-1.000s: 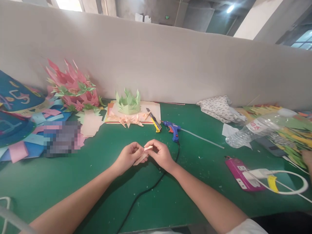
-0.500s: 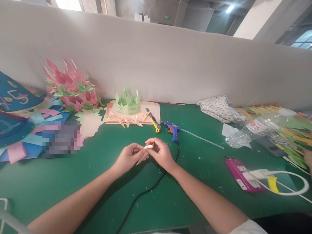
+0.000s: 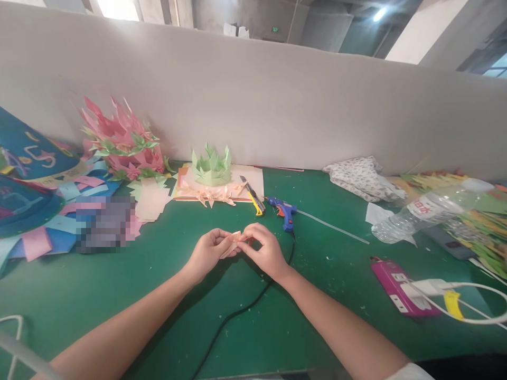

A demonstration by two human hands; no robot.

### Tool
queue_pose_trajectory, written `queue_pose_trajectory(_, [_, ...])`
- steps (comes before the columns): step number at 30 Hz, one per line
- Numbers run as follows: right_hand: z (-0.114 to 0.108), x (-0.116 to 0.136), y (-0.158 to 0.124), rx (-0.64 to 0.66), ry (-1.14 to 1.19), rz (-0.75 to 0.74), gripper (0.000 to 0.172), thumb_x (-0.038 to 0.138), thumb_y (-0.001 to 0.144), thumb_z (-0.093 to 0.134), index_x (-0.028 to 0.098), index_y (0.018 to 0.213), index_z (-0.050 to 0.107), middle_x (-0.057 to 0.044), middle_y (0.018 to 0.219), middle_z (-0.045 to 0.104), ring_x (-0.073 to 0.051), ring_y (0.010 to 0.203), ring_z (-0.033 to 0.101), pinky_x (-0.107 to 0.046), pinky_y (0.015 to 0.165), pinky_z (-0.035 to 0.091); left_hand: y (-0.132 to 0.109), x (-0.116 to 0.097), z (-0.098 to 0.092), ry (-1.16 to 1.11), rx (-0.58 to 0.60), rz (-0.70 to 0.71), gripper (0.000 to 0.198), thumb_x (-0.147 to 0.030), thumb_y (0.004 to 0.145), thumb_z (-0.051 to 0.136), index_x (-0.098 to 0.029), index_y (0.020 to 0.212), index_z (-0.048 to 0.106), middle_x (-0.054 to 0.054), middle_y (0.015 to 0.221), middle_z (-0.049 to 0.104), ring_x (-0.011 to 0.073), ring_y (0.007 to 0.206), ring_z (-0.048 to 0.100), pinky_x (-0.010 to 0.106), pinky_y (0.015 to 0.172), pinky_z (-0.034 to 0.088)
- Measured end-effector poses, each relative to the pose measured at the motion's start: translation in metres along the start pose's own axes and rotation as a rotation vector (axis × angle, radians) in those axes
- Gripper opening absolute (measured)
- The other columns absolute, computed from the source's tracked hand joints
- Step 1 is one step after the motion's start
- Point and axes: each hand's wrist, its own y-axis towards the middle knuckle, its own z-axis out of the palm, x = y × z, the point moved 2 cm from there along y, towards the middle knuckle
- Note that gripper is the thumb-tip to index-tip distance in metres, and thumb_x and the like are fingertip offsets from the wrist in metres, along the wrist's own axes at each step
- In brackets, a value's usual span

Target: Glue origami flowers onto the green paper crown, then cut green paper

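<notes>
Over the green table, my left hand (image 3: 212,253) and my right hand (image 3: 264,249) meet, fingertips almost together. Both are closed on one small peach piece of folded paper (image 3: 235,238), partly covered by the fingers. Just beyond them lie a blue glue gun (image 3: 285,212) with a clear glue stick in its back and a yellow-handled utility knife (image 3: 253,198). Several peach folded paper pieces (image 3: 216,195) rest on a stack of paper sheets (image 3: 253,177), in front of a green paper crown (image 3: 212,169).
Pink paper crowns (image 3: 130,142) and blue hats (image 3: 35,153) stand at the left among paper scraps. On the right are a plastic bottle (image 3: 428,211), a magenta power strip (image 3: 404,295) and a patterned cloth (image 3: 360,179). The glue gun's black cord (image 3: 245,309) runs beneath my right wrist.
My fingers have shifted on the peach paper; its long strip end shows less now and a short flap stands up. The whole view has swung slightly left.
</notes>
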Motion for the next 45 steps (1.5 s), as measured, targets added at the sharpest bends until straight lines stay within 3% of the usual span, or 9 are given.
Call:
queue_pose_trajectory(9, [0.001, 0.001, -0.002, 0.008, -0.229, -0.118, 0.007, 0.018, 0.080, 0.055, 0.021, 0.077, 0.061, -0.004, 0.085, 0.057, -0.017, 0.084, 0.055, -0.031, 0.075, 0.046, -0.002, 0.000, 0.001, 0.018, 0.013, -0.022, 0.035, -0.043, 0.069, 0.068, -0.014, 0.086, 0.059, 0.003, 0.075, 0.070, 0.0122, 0.069, 0.064, 0.029, 0.077, 0.051])
queue_pose_trajectory(13, [0.001, 0.005, -0.004, -0.006, -0.336, -0.178, 0.008, 0.018, 0.080, 0.055, 0.020, 0.074, 0.060, -0.004, 0.084, 0.058, -0.017, 0.081, 0.051, -0.030, 0.072, 0.044, -0.003, 0.000, 0.002, 0.043, 0.022, -0.042, 0.039, -0.042, 0.065, 0.072, -0.014, 0.089, 0.061, 0.003, 0.074, 0.069, 0.0103, 0.064, 0.063, 0.026, 0.073, 0.051])
queue_pose_trajectory(21, [-0.004, 0.012, -0.002, 0.077, -0.486, -0.314, 0.015, 0.025, 0.085, 0.054, 0.021, 0.076, 0.064, -0.004, 0.076, 0.053, -0.016, 0.072, 0.044, -0.029, 0.066, 0.039, -0.003, -0.006, 0.002, -0.024, -0.010, -0.106, 0.039, -0.038, 0.063, 0.074, -0.012, 0.089, 0.062, 0.005, 0.078, 0.071, 0.0119, 0.072, 0.065, 0.025, 0.077, 0.052])
queue_pose_trajectory(25, [-0.005, 0.015, -0.001, 0.106, -0.455, -0.296, 0.017, 0.033, 0.084, 0.054, 0.021, 0.085, 0.066, -0.003, 0.075, 0.051, -0.016, 0.072, 0.045, -0.031, 0.068, 0.040, -0.001, -0.008, 0.000, -0.002, -0.023, -0.046, 0.038, -0.038, 0.063, 0.074, -0.012, 0.087, 0.063, 0.006, 0.079, 0.071, 0.0134, 0.073, 0.066, 0.025, 0.076, 0.053])
queue_pose_trajectory(32, [-0.008, 0.015, -0.001, -0.050, -0.440, -0.153, 0.019, 0.028, 0.087, 0.049, 0.020, 0.090, 0.065, -0.004, 0.078, 0.051, -0.017, 0.076, 0.047, -0.032, 0.071, 0.040, 0.001, -0.002, -0.002, 0.027, -0.012, 0.002, 0.039, -0.042, 0.065, 0.071, -0.012, 0.089, 0.063, 0.006, 0.079, 0.072, 0.0153, 0.076, 0.067, 0.029, 0.081, 0.052])
queue_pose_trajectory(40, [-0.008, 0.016, -0.003, 0.017, -0.486, -0.220, 0.021, 0.032, 0.086, 0.050, 0.022, 0.096, 0.066, -0.005, 0.082, 0.052, -0.017, 0.077, 0.047, -0.033, 0.072, 0.040, -0.001, -0.006, 0.000, 0.053, -0.018, 0.009, 0.039, -0.041, 0.065, 0.071, -0.012, 0.089, 0.065, 0.004, 0.077, 0.071, 0.0150, 0.074, 0.066, 0.029, 0.080, 0.052])
queue_pose_trajectory(45, [-0.005, 0.014, -0.004, 0.035, -0.524, -0.278, 0.018, 0.024, 0.087, 0.049, 0.021, 0.094, 0.065, -0.006, 0.083, 0.055, -0.018, 0.080, 0.047, -0.034, 0.074, 0.039, -0.002, -0.007, 0.001, 0.036, -0.031, -0.007, 0.042, -0.043, 0.061, 0.073, -0.012, 0.089, 0.066, 0.005, 0.080, 0.071, 0.0154, 0.075, 0.066, 0.031, 0.082, 0.052])
